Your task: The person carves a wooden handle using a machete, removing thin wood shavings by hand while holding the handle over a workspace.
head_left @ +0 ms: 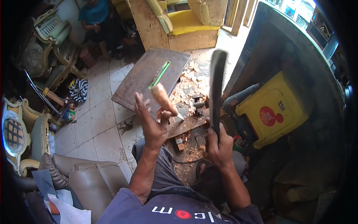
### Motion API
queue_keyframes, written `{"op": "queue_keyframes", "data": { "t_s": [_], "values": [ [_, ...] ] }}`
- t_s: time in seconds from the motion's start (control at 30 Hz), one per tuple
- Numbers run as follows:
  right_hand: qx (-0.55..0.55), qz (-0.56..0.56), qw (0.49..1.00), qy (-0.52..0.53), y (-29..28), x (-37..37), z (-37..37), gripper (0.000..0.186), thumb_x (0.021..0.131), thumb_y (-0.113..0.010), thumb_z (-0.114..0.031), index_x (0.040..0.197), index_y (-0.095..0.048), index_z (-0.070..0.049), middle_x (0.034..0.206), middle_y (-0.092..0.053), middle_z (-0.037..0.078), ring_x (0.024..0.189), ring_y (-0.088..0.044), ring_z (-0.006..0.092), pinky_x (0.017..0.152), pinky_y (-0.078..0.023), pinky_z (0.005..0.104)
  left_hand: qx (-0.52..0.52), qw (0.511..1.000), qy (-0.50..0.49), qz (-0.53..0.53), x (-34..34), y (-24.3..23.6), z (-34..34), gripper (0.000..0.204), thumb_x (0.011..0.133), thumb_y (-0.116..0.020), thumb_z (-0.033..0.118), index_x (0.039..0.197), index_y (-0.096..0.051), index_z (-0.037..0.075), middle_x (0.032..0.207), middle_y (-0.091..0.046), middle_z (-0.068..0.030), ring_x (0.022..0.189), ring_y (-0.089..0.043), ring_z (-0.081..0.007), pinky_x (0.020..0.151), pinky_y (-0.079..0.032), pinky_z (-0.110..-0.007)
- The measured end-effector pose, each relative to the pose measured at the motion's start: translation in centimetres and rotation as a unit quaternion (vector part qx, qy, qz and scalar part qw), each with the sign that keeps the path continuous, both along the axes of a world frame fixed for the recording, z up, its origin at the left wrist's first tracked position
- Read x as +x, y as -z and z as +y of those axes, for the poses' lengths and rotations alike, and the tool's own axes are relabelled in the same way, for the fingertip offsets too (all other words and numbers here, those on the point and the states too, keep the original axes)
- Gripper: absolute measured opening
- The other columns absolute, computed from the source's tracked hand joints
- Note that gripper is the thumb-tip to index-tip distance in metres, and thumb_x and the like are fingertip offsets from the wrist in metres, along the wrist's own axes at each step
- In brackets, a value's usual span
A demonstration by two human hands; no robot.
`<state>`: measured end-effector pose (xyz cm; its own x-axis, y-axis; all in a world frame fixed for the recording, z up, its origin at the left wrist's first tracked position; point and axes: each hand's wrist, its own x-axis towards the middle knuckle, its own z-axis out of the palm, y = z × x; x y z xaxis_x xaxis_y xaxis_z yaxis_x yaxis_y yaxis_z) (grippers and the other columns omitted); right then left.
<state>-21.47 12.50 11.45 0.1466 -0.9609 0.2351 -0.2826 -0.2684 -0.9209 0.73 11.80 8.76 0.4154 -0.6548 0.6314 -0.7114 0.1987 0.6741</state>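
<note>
My left hand [154, 128] holds a chisel [164, 99] by its wooden handle, between the thumb and a finger, with other fingers raised and spread. The chisel leans, its handle end up and to the left. Its metal blade points down at a wooden board [186, 128] in front of my knees, but exact contact is unclear. In my right hand [220, 147] is a long dark bar [217, 82] with a rounded end, gripped at its lower end and raised upright. Wood chips [194, 84] lie around and on the board.
A brown tabletop with a saw blade [160, 76] through its slot stands ahead. At right is a yellow plastic container [272, 112] beside a dark panel. A yellow-cushioned chair [192, 22] stands at the back; a seated person [99, 22] is far left. Brown upholstery [91, 179] lies near left.
</note>
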Motion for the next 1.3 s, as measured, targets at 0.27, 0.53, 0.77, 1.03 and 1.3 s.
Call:
{"op": "queue_keyframes", "data": {
  "t_s": [0.27, 0.53, 0.77, 1.03, 1.3],
  "values": [
    [0.105, -0.058, 0.989, 0.081, 2.7, -0.2, -2.5, 0.021, 0.099, -0.062, -0.018, 0.113, -0.067, -0.002, 0.065, -0.058, 0.005, 0.062, -0.055, 0.0095, 0.059, -0.048, 0.0338, 0.026, 0.990, 0.106, 0.093, -4.4, 3.2, -11.3, 0.069, 0.084, -0.084, 0.031, 0.136, -0.047, 0.006, 0.124, -0.057, -0.0197, 0.110, -0.063, -0.0354, 0.092, -0.052, -0.044],
    [-0.154, 0.017, 0.979, 0.131, 2.4, -1.4, -1.9, 0.034, 0.098, -0.063, -0.016, 0.128, -0.065, -0.002, 0.078, -0.070, 0.016, 0.067, -0.070, 0.0239, 0.066, -0.054, 0.0360, 0.063, 0.942, 0.241, 0.224, -2.6, 1.5, -16.7, 0.035, 0.103, -0.059, 0.033, 0.117, -0.051, 0.002, 0.095, -0.068, -0.0157, 0.073, -0.072, -0.0277, 0.064, -0.055, -0.040],
    [-0.110, 0.111, 0.984, 0.091, 3.0, -2.8, -6.1, 0.034, 0.097, -0.061, -0.011, 0.130, -0.064, -0.004, 0.074, -0.068, 0.015, 0.065, -0.069, 0.0272, 0.061, -0.053, 0.0379, 0.165, 0.720, 0.421, 0.527, -3.9, -4.2, -10.0, 0.025, 0.104, -0.052, 0.022, 0.119, -0.047, 0.003, 0.096, -0.064, -0.0149, 0.064, -0.069, -0.0235, 0.045, -0.054, -0.033],
    [-0.181, 0.382, 0.906, -0.036, -1.7, -1.3, -10.8, 0.027, 0.080, -0.068, -0.022, 0.103, -0.068, -0.007, 0.076, -0.070, 0.019, 0.068, -0.071, 0.0363, 0.064, -0.056, 0.0473, 0.185, 0.767, 0.413, 0.455, -5.5, -4.2, -5.2, 0.032, 0.094, -0.065, 0.017, 0.116, -0.052, -0.002, 0.081, -0.059, -0.0090, 0.056, -0.062, -0.0148, 0.046, -0.052, -0.029],
    [-0.144, 0.438, 0.887, 0.016, 0.6, 1.2, -11.9, 0.026, 0.083, -0.069, -0.035, 0.081, -0.070, -0.009, 0.069, -0.069, 0.016, 0.064, -0.071, 0.0321, 0.063, -0.057, 0.0468, 0.263, 0.832, 0.322, 0.368, -5.0, -2.2, -6.1, 0.022, 0.099, -0.070, 0.019, 0.103, -0.063, -0.001, 0.076, -0.064, -0.0043, 0.057, -0.057, -0.0100, 0.049, -0.045, -0.028]
  ]
}}
